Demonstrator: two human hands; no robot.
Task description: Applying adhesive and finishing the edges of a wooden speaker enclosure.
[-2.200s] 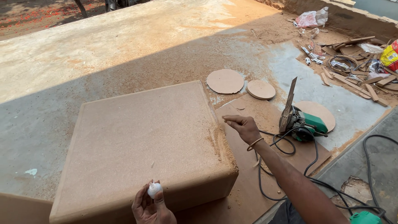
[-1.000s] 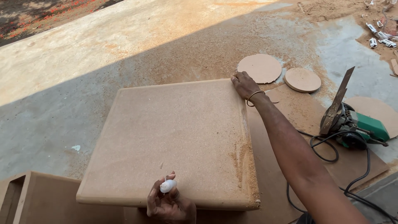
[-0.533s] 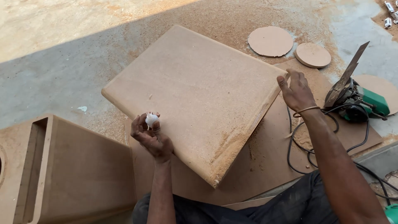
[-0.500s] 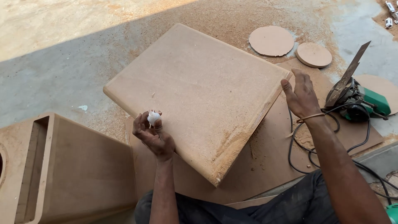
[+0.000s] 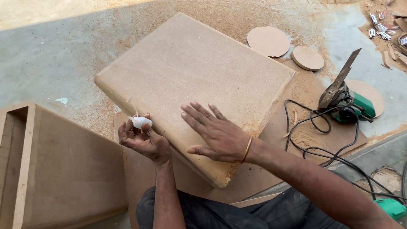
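Note:
A big tan fibreboard box [image 5: 190, 76] with rounded edges lies in front of me, turned diagonally and dusted with sawdust. My right hand [image 5: 214, 133] rests flat on its near part, fingers spread, a thin bangle on the wrist. My left hand [image 5: 142, 138] is at the box's near left edge, palm up, pinching a small white tube [image 5: 140, 122] between thumb and fingers.
An open wooden cabinet [image 5: 55, 165] stands at the left. Two round board discs [image 5: 268, 41] lie at the back right. A green power saw [image 5: 347, 101] with black cable sits on a board at the right, scraps beyond it. Sawdust covers the concrete floor.
The box was swung and turned diagonally. My right hand left its far corner and now lies flat on the near top. The left hand keeps the white tube.

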